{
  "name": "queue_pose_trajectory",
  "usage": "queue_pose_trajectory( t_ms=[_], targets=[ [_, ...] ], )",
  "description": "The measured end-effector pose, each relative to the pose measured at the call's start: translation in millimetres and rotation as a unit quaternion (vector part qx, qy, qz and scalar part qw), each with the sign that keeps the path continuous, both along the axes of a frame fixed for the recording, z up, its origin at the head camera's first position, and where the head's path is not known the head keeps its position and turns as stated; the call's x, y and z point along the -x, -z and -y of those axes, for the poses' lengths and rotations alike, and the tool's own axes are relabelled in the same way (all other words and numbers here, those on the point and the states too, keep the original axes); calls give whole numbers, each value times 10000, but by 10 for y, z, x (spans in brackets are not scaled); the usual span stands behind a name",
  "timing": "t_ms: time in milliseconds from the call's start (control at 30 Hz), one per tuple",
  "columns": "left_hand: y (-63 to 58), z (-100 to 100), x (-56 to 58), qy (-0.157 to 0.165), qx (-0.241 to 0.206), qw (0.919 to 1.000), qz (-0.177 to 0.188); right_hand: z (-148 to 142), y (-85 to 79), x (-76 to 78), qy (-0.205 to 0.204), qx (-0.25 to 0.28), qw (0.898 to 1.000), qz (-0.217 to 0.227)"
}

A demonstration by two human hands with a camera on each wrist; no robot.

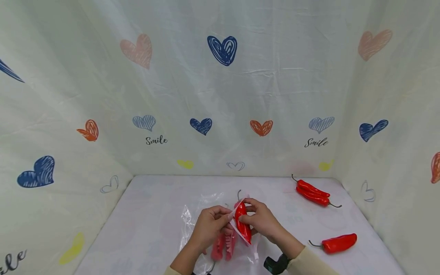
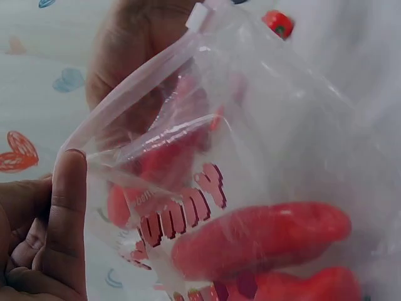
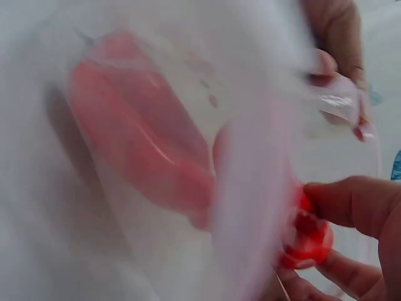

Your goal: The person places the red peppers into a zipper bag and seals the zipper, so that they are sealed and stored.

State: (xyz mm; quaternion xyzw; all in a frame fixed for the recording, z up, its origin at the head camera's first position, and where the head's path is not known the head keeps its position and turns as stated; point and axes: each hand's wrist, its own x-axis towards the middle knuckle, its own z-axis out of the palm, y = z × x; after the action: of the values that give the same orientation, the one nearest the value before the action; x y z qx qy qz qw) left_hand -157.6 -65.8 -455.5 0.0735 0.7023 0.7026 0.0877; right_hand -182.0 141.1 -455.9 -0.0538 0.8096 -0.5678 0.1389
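Note:
A clear zip bag with pink lettering lies over the near middle of the table, with several red peppers inside it. My left hand pinches the bag's edge at its mouth. In my right hand, thumb and fingers grip another red pepper at the opening, where the bag's rim runs alongside it. The right wrist view has this pepper's end between thumb and fingers, beside the blurred bag film. A white slider sits on the bag's pink zip strip.
Two red peppers lie side by side at the back right of the white table. A single pepper rests nearer on the right. A heart-printed curtain encloses the back and sides.

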Motion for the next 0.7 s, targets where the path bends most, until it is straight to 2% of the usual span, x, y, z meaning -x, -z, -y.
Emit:
queue_pose_trajectory(
  t_ms=[133,400,700],
  targets=[
    [-23,27,15,-147,-222,9996,18,95,74,-10,149,-119,9994,-299],
    [-73,98,35,-639,-221,9977,-66,133,174,-17,257,-1133,9904,-752],
    [-26,84,28,-703,-74,9974,104,164,203,-13,197,-1189,9894,-815]
  ],
)
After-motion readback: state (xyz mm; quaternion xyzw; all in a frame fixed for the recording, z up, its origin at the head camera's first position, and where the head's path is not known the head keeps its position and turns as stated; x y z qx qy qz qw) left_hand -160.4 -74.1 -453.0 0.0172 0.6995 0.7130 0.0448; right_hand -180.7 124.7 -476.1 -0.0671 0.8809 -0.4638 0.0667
